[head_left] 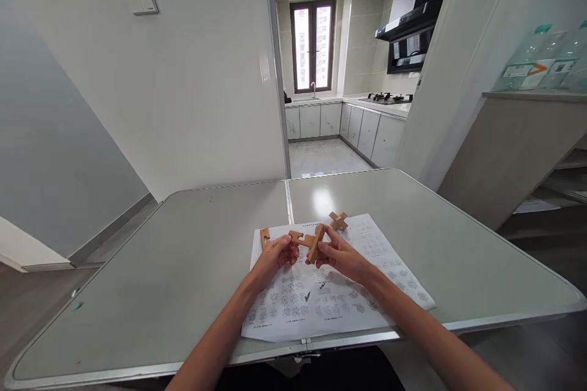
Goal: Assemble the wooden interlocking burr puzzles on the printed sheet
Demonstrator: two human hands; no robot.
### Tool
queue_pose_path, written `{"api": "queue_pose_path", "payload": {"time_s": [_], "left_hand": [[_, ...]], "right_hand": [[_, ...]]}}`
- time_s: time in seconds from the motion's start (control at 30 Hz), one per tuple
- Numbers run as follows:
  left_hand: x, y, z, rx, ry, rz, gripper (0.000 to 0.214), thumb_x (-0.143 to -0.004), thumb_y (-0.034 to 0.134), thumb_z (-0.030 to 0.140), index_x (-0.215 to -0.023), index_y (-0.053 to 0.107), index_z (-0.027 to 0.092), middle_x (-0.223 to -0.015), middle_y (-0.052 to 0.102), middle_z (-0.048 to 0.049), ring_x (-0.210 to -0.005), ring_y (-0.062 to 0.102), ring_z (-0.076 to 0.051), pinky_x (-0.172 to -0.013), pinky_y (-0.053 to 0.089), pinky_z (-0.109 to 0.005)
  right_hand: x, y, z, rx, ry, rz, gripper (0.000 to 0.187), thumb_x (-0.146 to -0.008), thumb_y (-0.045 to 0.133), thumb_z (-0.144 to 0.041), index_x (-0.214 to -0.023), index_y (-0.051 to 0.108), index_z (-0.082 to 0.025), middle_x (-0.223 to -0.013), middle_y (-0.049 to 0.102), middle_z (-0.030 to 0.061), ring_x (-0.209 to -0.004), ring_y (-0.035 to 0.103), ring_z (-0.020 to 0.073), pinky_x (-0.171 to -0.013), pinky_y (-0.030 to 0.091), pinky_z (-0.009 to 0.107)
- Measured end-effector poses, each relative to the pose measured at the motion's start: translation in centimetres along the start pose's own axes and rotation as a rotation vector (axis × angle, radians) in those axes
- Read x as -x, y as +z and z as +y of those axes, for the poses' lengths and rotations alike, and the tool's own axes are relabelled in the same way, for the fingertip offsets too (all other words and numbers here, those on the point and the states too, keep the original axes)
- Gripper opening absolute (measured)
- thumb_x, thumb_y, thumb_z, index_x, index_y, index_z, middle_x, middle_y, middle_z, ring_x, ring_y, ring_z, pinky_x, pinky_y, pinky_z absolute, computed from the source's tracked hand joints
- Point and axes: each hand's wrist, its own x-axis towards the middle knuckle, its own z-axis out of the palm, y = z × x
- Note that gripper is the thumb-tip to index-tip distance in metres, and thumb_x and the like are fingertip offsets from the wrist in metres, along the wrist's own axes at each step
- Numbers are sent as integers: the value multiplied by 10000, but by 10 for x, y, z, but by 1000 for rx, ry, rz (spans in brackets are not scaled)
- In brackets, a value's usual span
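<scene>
Kitchen beyond a doorway, with a window (313,46), a stove (389,98) and a range hood (406,23); before you, one pale green table (183,269) with a metal rim; upon it, one printed sheet (284,325), lying partly under your forearms; your left hand (280,253), fingers pinched on a notched wooden block (296,237); your right hand (335,250), fingers closed around a tilted wooden bar (315,245); block and bar meet between your hands above the sheet, whether interlocked you cannot tell; one wooden stick (265,236), just beyond your left hand; one wooden cross (339,220), beyond your right.
</scene>
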Motion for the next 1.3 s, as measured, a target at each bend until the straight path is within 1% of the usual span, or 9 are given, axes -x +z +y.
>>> {"api": "queue_pose_path", "payload": {"time_s": [0.2, 0.3, 0.57, 0.7, 0.8, 1.0, 1.13, 1.2, 1.3], "left_hand": [[0, -3, -2, -31, 0, -17, 386, -976, 623, 510, -882, 699, 143, -802, 647, -51, -676, 563, -127, -653, 456, -260], [-1, -4, -3, -25, 11, -19, 382, -978, 621, 509, -884, 694, 146, -805, 646, -54, -694, 571, -134, -655, 461, -258], [-1, -1, -2, -25, -6, 3, 369, -937, 666, 505, -858, 678, 145, -771, 643, -44, -654, 557, -124, -634, 457, -257], [-2, -1, -3, -19, -6, 28, 363, -922, 666, 506, -822, 649, 158, -737, 634, -31, -635, 564, -126, -619, 457, -256], [-3, -3, -4, -26, 2, 59, 388, -909, 664, 531, -788, 624, 165, -672, 613, -16, -588, 547, -121, -595, 448, -252], [-5, -5, -7, -64, 60, 104, 402, -902, 663, 550, -788, 609, 168, -622, 588, 4, -549, 503, -111, -585, 434, -248], [-5, -3, -8, -83, 87, 101, 411, -918, 642, 558, -794, 616, 167, -613, 579, 6, -543, 485, -110, -566, 409, -249], [-6, -3, -7, -89, 93, 105, 413, -925, 631, 555, -782, 617, 168, -605, 577, 4, -539, 478, -113, -561, 400, -254], [-4, -7, -2, -80, 130, 173, 431, -932, 604, 545, -712, 593, 175, -580, 554, 3, -538, 455, -115, -563, 389, -259]], "right_hand": [[1, 0, -3, 43, -8, -7, 464, -990, 674, -500, -1282, 404, -262, -1015, 780, 90, -930, 769, 238, -721, 522, 305], [2, 1, -4, 57, -18, -12, 449, -999, 661, -497, -1287, 415, -257, -1011, 781, 94, -920, 769, 238, -710, 515, 306], [1, 3, -4, 70, -44, 12, 464, -985, 683, -497, -1290, 439, -248, -924, 773, 63, -844, 768, 222, -702, 515, 305], [2, 6, -6, 61, -6, 4, 456, -966, 704, -509, -1250, 463, -247, -889, 752, 35, -842, 765, 220, -705, 516, 301], [3, 9, -9, 65, 43, -39, 456, -966, 694, -522, -1251, 464, -249, -907, 762, 50, -864, 761, 221, -695, 507, 290], [2, 10, -12, 47, 57, -18, 583, -946, 710, -538, -1371, 428, -256, -879, 760, 47, -848, 748, 220, -673, 500, 283], [3, 8, -10, 45, 60, -32, 615, -936, 731, -511, -1404, 417, -264, -901, 759, 55, -858, 738, 224, -675, 484, 287], [4, 5, -8, 24, 66, -31, 623, -933, 737, -502, -1419, 428, -265, -880, 751, 46, -801, 722, 208, -682, 480, 293], [7, -1, -7, -53, 59, -6, 637, -921, 746, -505, -1445, 468, -271, -779, 703, 3, -653, 653, 168, -669, 480, 304]]}}
